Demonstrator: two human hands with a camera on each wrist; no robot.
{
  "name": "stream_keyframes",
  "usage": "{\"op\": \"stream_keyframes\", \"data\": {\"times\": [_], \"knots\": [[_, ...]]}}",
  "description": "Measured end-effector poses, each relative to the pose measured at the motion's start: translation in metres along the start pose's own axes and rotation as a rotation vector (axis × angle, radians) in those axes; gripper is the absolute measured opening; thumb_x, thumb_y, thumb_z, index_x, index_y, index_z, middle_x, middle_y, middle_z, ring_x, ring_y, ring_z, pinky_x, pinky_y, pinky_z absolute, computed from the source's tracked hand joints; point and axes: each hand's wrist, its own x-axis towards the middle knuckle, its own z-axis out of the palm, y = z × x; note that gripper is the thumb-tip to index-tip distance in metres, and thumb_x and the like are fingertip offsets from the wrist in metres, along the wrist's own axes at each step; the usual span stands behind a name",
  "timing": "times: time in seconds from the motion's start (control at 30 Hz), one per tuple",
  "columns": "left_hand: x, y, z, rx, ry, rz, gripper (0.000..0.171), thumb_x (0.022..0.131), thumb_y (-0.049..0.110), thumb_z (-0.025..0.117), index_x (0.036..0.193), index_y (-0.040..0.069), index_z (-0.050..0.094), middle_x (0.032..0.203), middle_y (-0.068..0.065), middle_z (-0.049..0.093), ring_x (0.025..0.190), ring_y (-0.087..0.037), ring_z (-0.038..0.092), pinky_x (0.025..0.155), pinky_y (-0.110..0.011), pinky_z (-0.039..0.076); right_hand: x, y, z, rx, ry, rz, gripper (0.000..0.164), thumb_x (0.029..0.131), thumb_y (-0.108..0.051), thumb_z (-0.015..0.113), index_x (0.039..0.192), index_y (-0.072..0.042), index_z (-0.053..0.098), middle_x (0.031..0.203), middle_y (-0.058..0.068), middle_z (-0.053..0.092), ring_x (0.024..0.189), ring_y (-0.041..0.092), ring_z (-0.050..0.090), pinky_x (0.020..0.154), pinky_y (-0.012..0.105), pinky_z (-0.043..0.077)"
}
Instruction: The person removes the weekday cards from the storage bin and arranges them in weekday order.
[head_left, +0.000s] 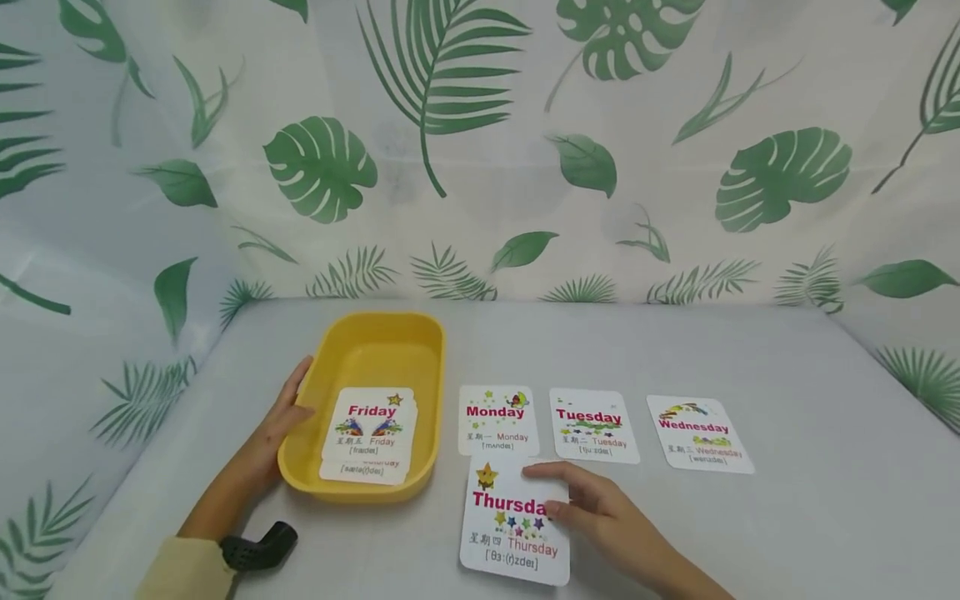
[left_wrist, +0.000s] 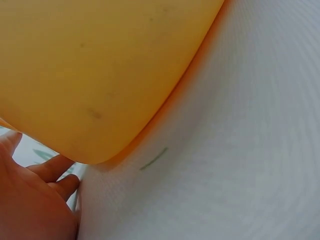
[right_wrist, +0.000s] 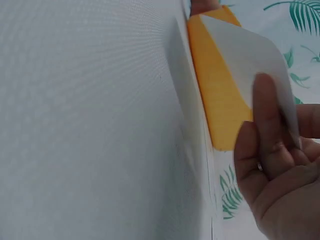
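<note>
My right hand [head_left: 600, 508] pinches the Thursday card [head_left: 510, 546] by its right edge, thumb on the printed face and fingers behind. In the right wrist view the card's plain back [right_wrist: 245, 50] shows against the fingers. My left hand [head_left: 273, 433] holds the left side of a yellow tray [head_left: 437, 400], its thumb at the rim. The left wrist view shows the tray's outer wall [left_wrist: 100, 70] above the fingers. Inside the tray lies a Friday card [head_left: 371, 425], overlapping a Saturday card [head_left: 363, 472] whose lower strip shows.
A Monday card [head_left: 497, 425], a Tuesday card [head_left: 596, 429] and a Wednesday card [head_left: 697, 437] lie in a row on the white table [head_left: 795, 367], right of the tray. A leaf-patterned cloth [head_left: 480, 167] rises behind. A black band [head_left: 260, 547] is on the left wrist.
</note>
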Motion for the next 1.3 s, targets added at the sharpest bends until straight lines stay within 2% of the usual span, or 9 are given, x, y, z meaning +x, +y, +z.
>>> {"op": "stream_keyframes", "data": {"times": [0.1, 0.17, 0.43, 0.67, 0.97, 1.07, 1.17, 1.3], "knots": [[0.0003, 0.0007, -0.0005, 0.004, 0.002, 0.005, 0.065, 0.094, 0.016, 0.03, 0.147, 0.031, -0.005, 0.154, -0.009, 0.005, 0.125, -0.022, 0.029, 0.086, -0.008, 0.039, 0.0011, 0.0013, 0.0007, -0.034, -0.016, 0.074, 0.038, 0.09, -0.011, 0.05, 0.127, -0.002, 0.048, 0.116, 0.024, 0.057, 0.093, 0.009, 0.062, 0.077, 0.023, 0.05], [0.0007, 0.0008, -0.0005, 0.002, 0.0, 0.007, 0.065, 0.094, 0.015, 0.029, 0.147, 0.03, -0.005, 0.154, -0.008, 0.004, 0.125, -0.021, 0.029, 0.086, -0.008, 0.039, 0.0014, 0.0022, 0.0015, -0.073, -0.024, 0.092, 0.037, 0.09, -0.012, 0.052, 0.126, -0.003, 0.05, 0.114, 0.021, 0.059, 0.09, 0.008, 0.062, 0.076, 0.022, 0.05], [0.0007, 0.0021, 0.0008, 0.002, 0.001, -0.005, 0.066, 0.093, 0.014, 0.03, 0.146, 0.036, -0.004, 0.155, -0.006, 0.0, 0.134, -0.029, 0.019, 0.086, -0.005, 0.036, 0.0024, 0.0025, 0.0028, -0.19, -0.019, 0.155, 0.034, 0.089, -0.015, 0.054, 0.122, -0.007, 0.054, 0.107, 0.013, 0.064, 0.081, 0.005, 0.061, 0.072, 0.019, 0.049], [0.001, 0.0018, 0.0007, -0.003, -0.007, 0.013, 0.065, 0.094, 0.013, 0.029, 0.146, 0.035, -0.004, 0.154, -0.008, 0.001, 0.133, -0.03, 0.02, 0.087, -0.006, 0.037, 0.0027, 0.0044, 0.0021, -0.29, -0.032, 0.16, 0.037, 0.09, -0.017, 0.054, 0.126, -0.011, 0.05, 0.104, 0.009, 0.066, 0.074, 0.001, 0.057, 0.063, 0.019, 0.047], [0.0015, 0.0005, 0.0009, -0.004, 0.001, 0.007, 0.065, 0.094, 0.014, 0.03, 0.146, 0.036, -0.003, 0.154, -0.008, 0.002, 0.132, -0.028, 0.02, 0.087, -0.006, 0.037, 0.0026, 0.0051, 0.0015, -0.438, -0.008, 0.144, 0.038, 0.088, -0.023, 0.057, 0.125, -0.017, 0.051, 0.094, -0.002, 0.068, 0.07, -0.002, 0.053, 0.062, 0.017, 0.042], [0.0014, 0.0007, 0.0008, -0.009, 0.001, 0.003, 0.066, 0.094, 0.014, 0.03, 0.146, 0.037, -0.003, 0.154, -0.008, 0.001, 0.133, -0.028, 0.02, 0.087, -0.005, 0.037, 0.0028, 0.0064, 0.0018, -0.491, 0.008, 0.16, 0.039, 0.087, -0.026, 0.058, 0.124, -0.018, 0.051, 0.08, -0.008, 0.064, 0.064, -0.003, 0.048, 0.056, 0.017, 0.039], [0.0012, 0.0005, 0.0007, -0.01, -0.003, 0.007, 0.065, 0.094, 0.015, 0.03, 0.146, 0.037, -0.003, 0.154, -0.007, 0.001, 0.133, -0.028, 0.019, 0.087, -0.006, 0.036, 0.003, 0.0069, 0.0023, -0.557, 0.027, 0.179, 0.04, 0.085, -0.03, 0.06, 0.123, -0.02, 0.053, 0.066, -0.012, 0.053, 0.059, -0.003, 0.041, 0.052, 0.017, 0.035], [0.0012, 0.0003, 0.0005, -0.001, -0.006, 0.009, 0.065, 0.094, 0.015, 0.031, 0.145, 0.038, -0.003, 0.155, -0.005, -0.001, 0.136, -0.029, 0.016, 0.087, -0.005, 0.035, 0.0034, 0.006, 0.0028, -0.631, 0.048, 0.174, 0.038, 0.084, -0.03, 0.061, 0.119, -0.02, 0.055, 0.062, -0.012, 0.044, 0.058, -0.003, 0.038, 0.052, 0.016, 0.034]]}}
